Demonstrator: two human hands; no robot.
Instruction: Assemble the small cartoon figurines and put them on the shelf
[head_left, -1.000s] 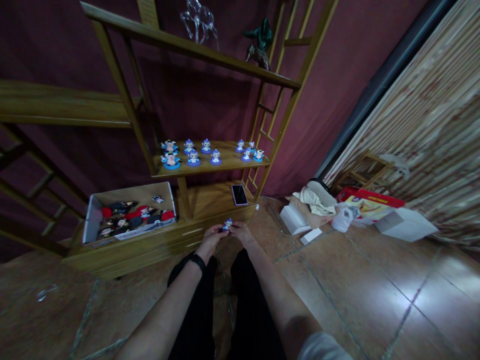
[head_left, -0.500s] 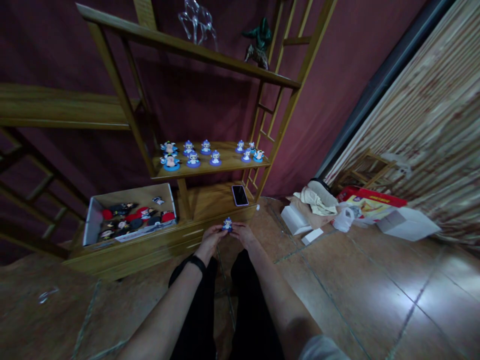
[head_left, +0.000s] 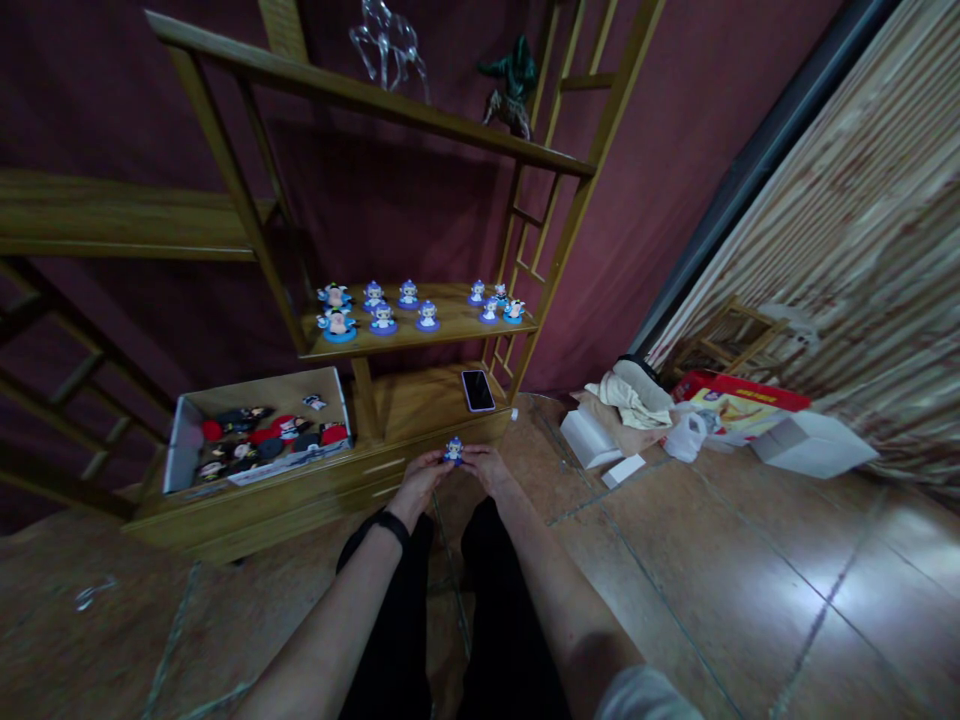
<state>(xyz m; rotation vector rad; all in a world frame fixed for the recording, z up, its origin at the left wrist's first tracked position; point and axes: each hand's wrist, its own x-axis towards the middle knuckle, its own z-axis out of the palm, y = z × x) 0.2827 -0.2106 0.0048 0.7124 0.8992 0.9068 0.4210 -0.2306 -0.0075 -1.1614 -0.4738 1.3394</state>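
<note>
My left hand (head_left: 421,476) and my right hand (head_left: 486,466) meet in front of my knees, both pinched on a small blue and white figurine (head_left: 453,450). The figurine stands upright between my fingertips, just in front of the low wooden shelf base (head_left: 300,490). Several similar blue figurines (head_left: 382,318) stand in rows on the middle shelf (head_left: 450,330) above. A black band sits on my left wrist.
An open box (head_left: 187,420) of dark and red figurines rests on the shelf base at left. A phone (head_left: 478,390) lies on the base at right. White boxes (head_left: 814,443), a red box, cloth and a bag lie on the tiled floor at right.
The figurine has been turned upright between my fingers; my hands stay in the same place. The view has shifted slightly.
</note>
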